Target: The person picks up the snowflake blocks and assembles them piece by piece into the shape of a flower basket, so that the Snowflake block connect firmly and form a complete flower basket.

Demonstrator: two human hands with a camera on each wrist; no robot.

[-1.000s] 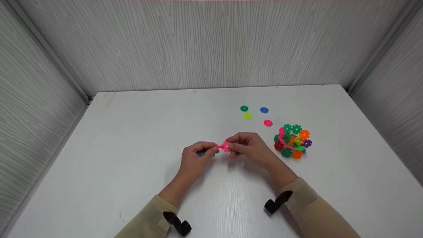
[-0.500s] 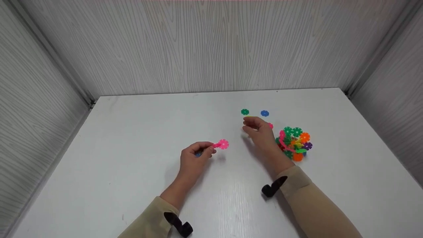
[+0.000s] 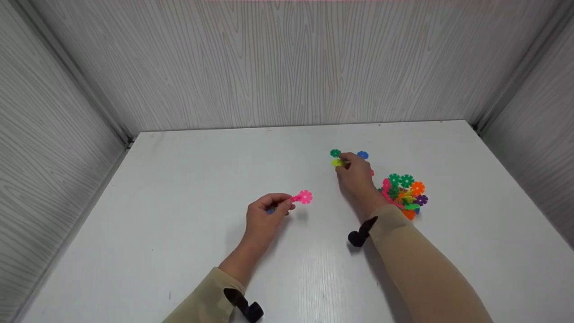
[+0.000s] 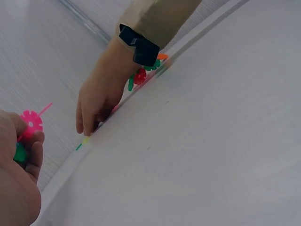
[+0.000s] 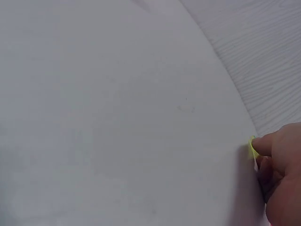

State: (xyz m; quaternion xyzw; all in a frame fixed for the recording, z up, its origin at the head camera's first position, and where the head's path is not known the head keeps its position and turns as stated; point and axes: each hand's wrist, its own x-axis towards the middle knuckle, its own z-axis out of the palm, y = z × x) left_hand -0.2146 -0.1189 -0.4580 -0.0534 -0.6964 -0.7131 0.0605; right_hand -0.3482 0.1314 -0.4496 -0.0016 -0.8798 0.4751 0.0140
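Between thumb and forefinger, my left hand pinches joined pink snowflake discs above the table. A blue piece peeks out from its palm, and the left wrist view also shows a green piece tucked behind the fingers. Farther out, my right hand pinches a yellow snowflake disc at the table surface; the right wrist view shows this disc's edge at the fingertips. A green disc lies just beyond it. A blue disc and a mostly hidden pink disc are beside the right hand.
Right of the right hand stands a multicoloured cluster of interlocked snowflake discs, close to the forearm. The white table ends at a wood-grain panel at the back, with side panels left and right.
My right hand has let go of the pink discs and moved away to the right and back, onto the yellow disc. My left hand keeps holding the pink discs in nearly the same place.
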